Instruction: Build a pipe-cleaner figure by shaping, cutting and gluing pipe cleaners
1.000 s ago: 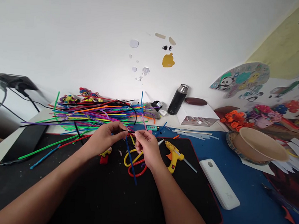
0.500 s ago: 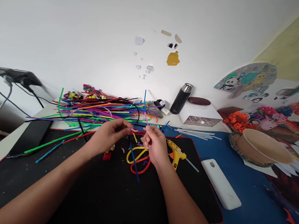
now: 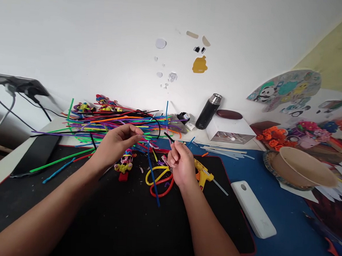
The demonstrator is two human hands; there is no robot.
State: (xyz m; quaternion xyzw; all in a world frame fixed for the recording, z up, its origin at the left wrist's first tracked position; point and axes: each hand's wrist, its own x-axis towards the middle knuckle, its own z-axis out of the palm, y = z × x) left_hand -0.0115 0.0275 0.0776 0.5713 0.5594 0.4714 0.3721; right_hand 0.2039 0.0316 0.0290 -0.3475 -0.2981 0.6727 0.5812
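Observation:
My right hand is closed around a short black pipe cleaner, its end poking up past the thumb and forefinger. To its left my left hand holds its thumb and forefinger in a pinch; whatever may be between them is too small to make out. Under the left hand stands a small pipe-cleaner figure in yellow and pink with a red base. Scissors with yellow and red handles lie between the hands, crossed by a blue pipe cleaner. A yellow glue gun rests beside my right wrist.
A heap of coloured pipe cleaners lies along the wall. Behind stand a black flask and a white box. Glue sticks, a white power bank and a beige bowl are on the right.
My left hand has drawn away to the left and slightly up, uncovering more of the figure. The black pipe cleaner's end now shows above my right hand, which has shifted slightly right.

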